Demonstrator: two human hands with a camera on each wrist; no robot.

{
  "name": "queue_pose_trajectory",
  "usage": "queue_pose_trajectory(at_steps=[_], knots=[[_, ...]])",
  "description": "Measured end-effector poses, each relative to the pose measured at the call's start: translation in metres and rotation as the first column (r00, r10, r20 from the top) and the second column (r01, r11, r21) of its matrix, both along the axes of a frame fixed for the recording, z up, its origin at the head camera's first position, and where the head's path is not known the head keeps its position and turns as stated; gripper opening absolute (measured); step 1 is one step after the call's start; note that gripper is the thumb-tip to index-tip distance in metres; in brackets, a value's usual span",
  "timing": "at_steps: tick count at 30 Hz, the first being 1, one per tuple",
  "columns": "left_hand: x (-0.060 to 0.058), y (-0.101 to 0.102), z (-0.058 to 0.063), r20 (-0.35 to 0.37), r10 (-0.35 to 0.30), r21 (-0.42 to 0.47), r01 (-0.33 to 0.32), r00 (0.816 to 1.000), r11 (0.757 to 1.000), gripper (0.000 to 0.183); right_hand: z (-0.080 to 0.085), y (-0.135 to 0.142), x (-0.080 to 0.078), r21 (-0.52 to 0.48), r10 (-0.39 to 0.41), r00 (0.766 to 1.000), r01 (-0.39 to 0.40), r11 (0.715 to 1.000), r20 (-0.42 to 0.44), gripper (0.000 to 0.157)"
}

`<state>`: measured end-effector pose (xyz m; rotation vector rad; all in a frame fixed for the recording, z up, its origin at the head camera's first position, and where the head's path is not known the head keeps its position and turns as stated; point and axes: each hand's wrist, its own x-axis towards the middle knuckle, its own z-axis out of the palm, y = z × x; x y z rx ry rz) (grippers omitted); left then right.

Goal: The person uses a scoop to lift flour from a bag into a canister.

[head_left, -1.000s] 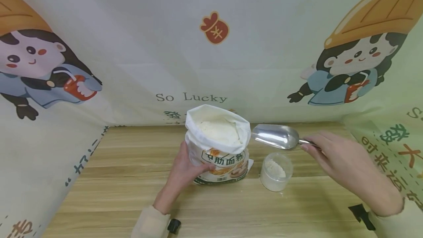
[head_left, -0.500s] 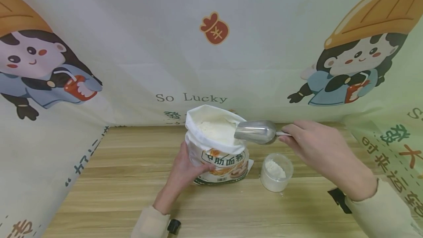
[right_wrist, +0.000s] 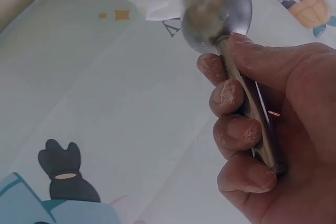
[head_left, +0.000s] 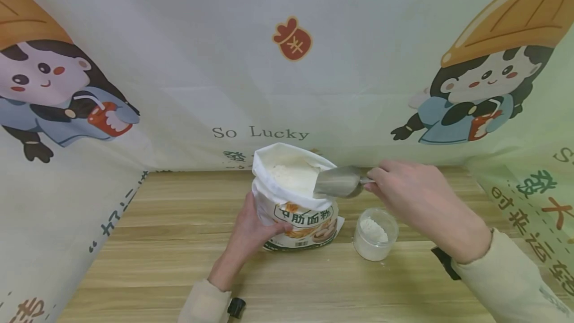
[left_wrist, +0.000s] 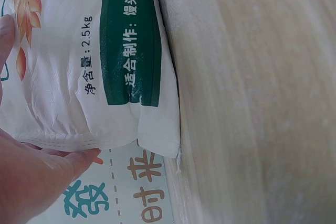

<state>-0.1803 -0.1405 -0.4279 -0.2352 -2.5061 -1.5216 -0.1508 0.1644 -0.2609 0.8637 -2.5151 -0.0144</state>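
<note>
A white flour bag (head_left: 298, 218) stands with its top folded open, and pale flour (head_left: 293, 177) fills it to near the rim. My left hand (head_left: 253, 228) holds its left side, thumb across the printed front; in the left wrist view, fingers (left_wrist: 79, 162) lie along the bag's side. My right hand (head_left: 414, 198) grips a metal scoop (head_left: 339, 182) by the handle. The scoop's front end is over the right part of the bag's mouth, tilted down. In the right wrist view, flour-dusted fingers curl round the scoop handle (right_wrist: 249, 98).
Right of the bag, below the right hand, a small clear plastic jar (head_left: 375, 236) holds white flour. All of it stands on a wood-grain table (head_left: 179, 243). A cartoon-printed cloth (head_left: 215, 74) rises behind the table and along both sides.
My right hand has moved left, bringing the scoop from above the jar to the bag's mouth. The scoop has turned over, its hollow no longer facing up. The left hand stays on the bag.
</note>
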Motion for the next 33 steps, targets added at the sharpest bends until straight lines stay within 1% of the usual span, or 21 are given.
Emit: queue_pose_trajectory(at_steps=[3,10,16,23,28,33], knots=[[0.000,0.000,0.000,0.009,0.004,-0.002,-0.004,1.000,1.000,0.110,0.002,-0.005,0.000,0.039,-0.019,1.000,0.018,0.999,0.016,0.016],[-0.001,0.000,0.001,0.016,0.002,0.006,-0.002,1.000,1.000,0.111,0.007,-0.014,0.000,0.123,-0.096,0.992,0.085,0.989,0.081,0.017],[0.000,0.000,0.001,0.025,0.012,0.004,-0.012,1.000,1.000,0.110,0.011,-0.024,0.000,0.171,-0.132,0.981,0.107,0.979,0.141,0.019],[0.000,0.000,0.001,0.031,0.024,-0.006,-0.024,0.999,1.000,0.109,0.008,-0.030,-0.003,0.173,-0.125,0.982,0.100,0.980,0.139,0.018],[0.001,0.000,0.002,0.021,0.013,0.004,-0.013,1.000,1.000,0.109,0.005,-0.033,-0.004,0.157,-0.119,0.983,0.097,0.983,0.139,0.018],[0.000,0.000,0.001,0.027,0.013,0.005,-0.013,1.000,1.000,0.110,0.002,-0.036,-0.007,0.152,-0.121,0.981,0.099,0.983,0.149,0.019]])
